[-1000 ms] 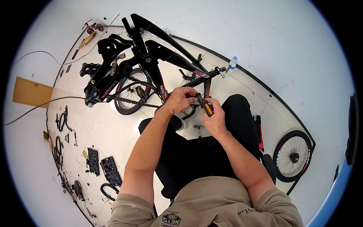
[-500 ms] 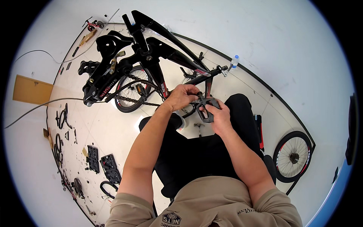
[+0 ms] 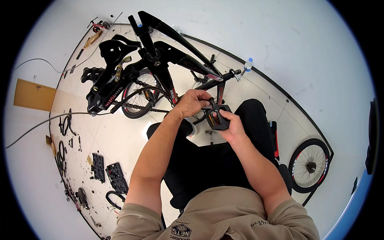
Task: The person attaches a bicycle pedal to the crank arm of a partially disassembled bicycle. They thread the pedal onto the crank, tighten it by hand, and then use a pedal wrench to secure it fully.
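A black bicycle pedal (image 3: 218, 120) with an amber reflector is held in my right hand (image 3: 233, 127), its thumb across the pedal body. My left hand (image 3: 193, 104) is closed beside it, thumb and fingertips pinched together at the axle end of the pedal. What lies between those fingertips is hidden. Just beyond both hands stands a black bicycle frame (image 3: 163, 76) without wheels. Its chain (image 3: 149, 108) runs to the left of my left hand. Another pedal (image 3: 149, 95) with an amber reflector shows near that chain.
A spoked wheel (image 3: 140, 98) lies behind the frame, and another wheel (image 3: 311, 165) at the right. Below my hands a hammer (image 3: 211, 136) rests on the floor. Black tool cases (image 3: 116, 178) and loose parts lie at the left. A water bottle (image 3: 248, 64) stands by the wall.
The pedal has turned a little in my right hand, which has shifted slightly down. The left part of the bicycle frame has moved slightly. My left hand stays pinched in nearly the same place.
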Demonstrator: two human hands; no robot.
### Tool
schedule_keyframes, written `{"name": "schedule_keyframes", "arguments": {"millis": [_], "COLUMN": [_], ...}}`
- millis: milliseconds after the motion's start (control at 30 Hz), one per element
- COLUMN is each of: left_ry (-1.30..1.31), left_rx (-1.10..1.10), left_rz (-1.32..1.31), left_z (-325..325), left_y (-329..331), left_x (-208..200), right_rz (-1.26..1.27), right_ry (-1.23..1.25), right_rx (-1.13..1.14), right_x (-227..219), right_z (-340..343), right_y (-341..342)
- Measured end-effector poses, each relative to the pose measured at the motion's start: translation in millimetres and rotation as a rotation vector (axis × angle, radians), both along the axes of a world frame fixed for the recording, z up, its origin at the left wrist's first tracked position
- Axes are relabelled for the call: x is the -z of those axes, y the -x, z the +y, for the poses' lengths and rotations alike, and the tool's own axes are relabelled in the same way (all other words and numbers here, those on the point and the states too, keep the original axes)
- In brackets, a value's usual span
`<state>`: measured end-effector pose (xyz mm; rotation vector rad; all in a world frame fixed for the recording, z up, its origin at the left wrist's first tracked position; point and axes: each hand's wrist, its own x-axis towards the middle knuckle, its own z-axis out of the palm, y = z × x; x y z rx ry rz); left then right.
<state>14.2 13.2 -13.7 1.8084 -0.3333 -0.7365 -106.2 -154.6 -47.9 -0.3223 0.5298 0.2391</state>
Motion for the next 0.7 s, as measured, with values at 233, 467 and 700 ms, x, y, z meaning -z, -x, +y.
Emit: {"name": "schedule_keyframes", "arguments": {"millis": [233,467,700], "left_ry": [-0.08,-0.493,-0.499], "left_rx": [0.104,0.249,0.274], "left_rz": [-0.101,-0.477,-0.503], "left_z": [5,-10,-12], "left_y": [5,22,18], "left_x": [-12,-26,-18], "right_rz": [-0.144,-0.117,-0.145], "right_ry": [0.315,0.464,0.495], "right_rx": [0.02,0.078,0.076], "right_x": [-11,-2,4], "right_z": [2,5,-1], "right_y": [-1,-1,-1]}}
